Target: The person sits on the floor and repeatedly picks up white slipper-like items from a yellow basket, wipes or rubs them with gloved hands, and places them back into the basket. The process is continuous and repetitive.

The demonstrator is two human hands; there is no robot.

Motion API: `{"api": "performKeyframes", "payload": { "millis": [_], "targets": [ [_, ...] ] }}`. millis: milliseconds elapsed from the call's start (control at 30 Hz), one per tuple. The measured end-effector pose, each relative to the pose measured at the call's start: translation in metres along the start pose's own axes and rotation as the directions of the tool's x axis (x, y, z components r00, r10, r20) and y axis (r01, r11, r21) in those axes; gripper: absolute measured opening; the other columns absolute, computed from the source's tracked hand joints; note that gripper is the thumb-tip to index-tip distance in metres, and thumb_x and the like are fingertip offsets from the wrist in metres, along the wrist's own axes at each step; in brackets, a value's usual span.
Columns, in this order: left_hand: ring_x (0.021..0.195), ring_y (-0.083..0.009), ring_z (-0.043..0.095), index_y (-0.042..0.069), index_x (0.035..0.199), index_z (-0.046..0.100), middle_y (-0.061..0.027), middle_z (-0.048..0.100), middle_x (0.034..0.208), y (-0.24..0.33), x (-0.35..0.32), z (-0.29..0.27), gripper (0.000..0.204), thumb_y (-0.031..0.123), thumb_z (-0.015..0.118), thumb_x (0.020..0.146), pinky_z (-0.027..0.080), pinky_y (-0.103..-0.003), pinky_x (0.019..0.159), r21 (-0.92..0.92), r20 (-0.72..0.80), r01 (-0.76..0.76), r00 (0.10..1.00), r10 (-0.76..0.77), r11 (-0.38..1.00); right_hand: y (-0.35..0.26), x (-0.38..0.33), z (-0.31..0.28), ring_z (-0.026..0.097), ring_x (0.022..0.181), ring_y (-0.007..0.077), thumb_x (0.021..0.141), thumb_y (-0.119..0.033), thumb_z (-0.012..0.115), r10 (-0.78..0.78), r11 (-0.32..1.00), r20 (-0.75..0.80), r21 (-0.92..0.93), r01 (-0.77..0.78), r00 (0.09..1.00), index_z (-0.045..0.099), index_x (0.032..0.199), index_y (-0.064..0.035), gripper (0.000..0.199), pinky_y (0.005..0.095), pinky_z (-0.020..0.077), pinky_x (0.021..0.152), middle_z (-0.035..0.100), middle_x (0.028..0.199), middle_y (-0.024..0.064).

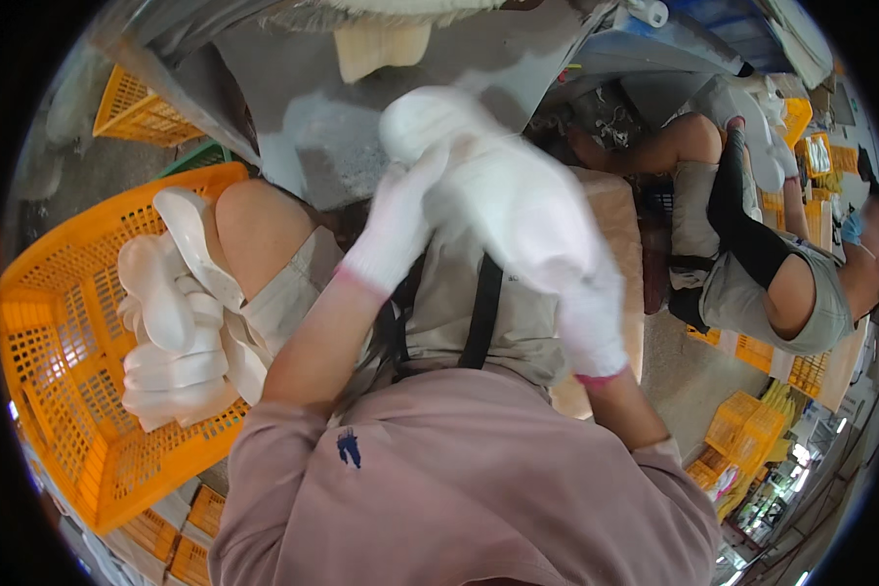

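A white shoe sole [503, 186], smeared by motion, is held slantwise in front of my body. Its one end points up and left, the other down and right. My left hand [407, 210], in a white knitted glove, grips it along the left side near the upper end. At the lower right end, my gloved right hand [593, 308] is closed on it, its fingers partly hidden by the sole. More white shoe soles [171, 317] lie stacked in the orange plastic basket [59, 352] at my left, beside my bare knee.
Ahead stands a grey machine surface [308, 146] with a pale block [381, 49] and a bristly edge above it. A brown padded surface [615, 220] is beside my right hand. At the right, another person [801, 283] sits handling a white piece. Orange crates [747, 430] stand beyond.
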State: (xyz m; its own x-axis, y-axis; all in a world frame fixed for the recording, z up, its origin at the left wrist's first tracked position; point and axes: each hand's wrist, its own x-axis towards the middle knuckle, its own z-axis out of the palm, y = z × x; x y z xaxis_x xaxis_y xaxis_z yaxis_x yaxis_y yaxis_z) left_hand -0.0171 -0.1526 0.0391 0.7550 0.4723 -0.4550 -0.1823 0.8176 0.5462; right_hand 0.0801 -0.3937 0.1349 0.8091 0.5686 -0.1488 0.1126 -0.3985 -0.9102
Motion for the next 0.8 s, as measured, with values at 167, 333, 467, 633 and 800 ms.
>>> {"api": "performKeyframes", "payload": {
  "millis": [167,333,467,633,800],
  "targets": [
    [0.109,-0.0252,0.07,-0.002,0.131,0.064,-0.0138,0.072,0.123,-0.017,0.083,0.066,0.038,0.018,0.072,0.1,0.057,-0.04,0.098,-0.165,-0.052,-0.149,0.989,0.142,0.975,-0.025,0.022,0.04,0.06,0.131,0.0291,0.097,-0.007,0.062,-0.203,0.979,-0.101,-0.054,0.199,0.974,0.044,0.153,0.0071,0.06,0.0386,0.0479,0.108,0.063,0.14,0.0213],
    [0.113,-0.0306,0.07,-0.003,0.128,0.064,-0.0192,0.07,0.127,0.021,0.153,0.07,0.035,0.022,0.052,0.107,0.057,-0.041,0.1,-0.317,0.178,0.02,0.983,0.039,0.948,-0.048,0.105,0.054,0.07,0.114,0.0437,0.099,-0.012,0.059,-0.45,0.849,-0.078,-0.346,0.399,0.89,0.044,0.152,0.0056,0.058,0.0464,0.055,0.096,0.068,0.121,0.0319],
    [0.131,-0.0285,0.06,0.011,0.146,0.055,-0.0136,0.056,0.15,0.062,0.178,-0.007,0.053,0.04,0.058,0.102,0.051,-0.043,0.11,0.334,-0.382,0.08,0.922,0.057,0.939,-0.054,0.184,0.072,0.073,0.099,0.0461,0.096,-0.012,0.053,-0.519,0.848,0.006,-0.124,0.515,0.855,0.061,0.131,0.005,0.04,0.0484,0.0585,0.085,0.072,0.103,0.03],
    [0.123,-0.0325,0.068,0.013,0.141,0.07,-0.0169,0.068,0.142,0.104,0.081,-0.074,0.066,0.057,0.073,0.091,0.052,-0.04,0.104,0.998,-0.022,0.002,0.935,0.355,0.057,-0.056,0.245,0.095,0.072,0.094,0.0467,0.096,-0.02,0.053,-0.538,0.72,0.169,-0.417,0.554,0.826,0.072,0.099,0.0046,0.031,0.0496,0.0592,0.085,0.073,0.095,0.0309],
    [0.09,-0.0107,0.066,-0.002,0.125,0.07,-0.0029,0.073,0.108,0.057,0.052,0.01,0.036,0.013,0.077,0.093,0.056,-0.028,0.079,0.573,-0.055,0.091,0.996,-0.072,0.814,-0.052,0.233,0.103,0.067,0.105,0.0518,0.092,-0.033,0.066,-0.372,0.886,0.082,-0.268,0.38,0.925,0.07,0.111,0.0028,0.041,0.0518,0.0559,0.094,0.071,0.108,0.0308]
  ]
}}
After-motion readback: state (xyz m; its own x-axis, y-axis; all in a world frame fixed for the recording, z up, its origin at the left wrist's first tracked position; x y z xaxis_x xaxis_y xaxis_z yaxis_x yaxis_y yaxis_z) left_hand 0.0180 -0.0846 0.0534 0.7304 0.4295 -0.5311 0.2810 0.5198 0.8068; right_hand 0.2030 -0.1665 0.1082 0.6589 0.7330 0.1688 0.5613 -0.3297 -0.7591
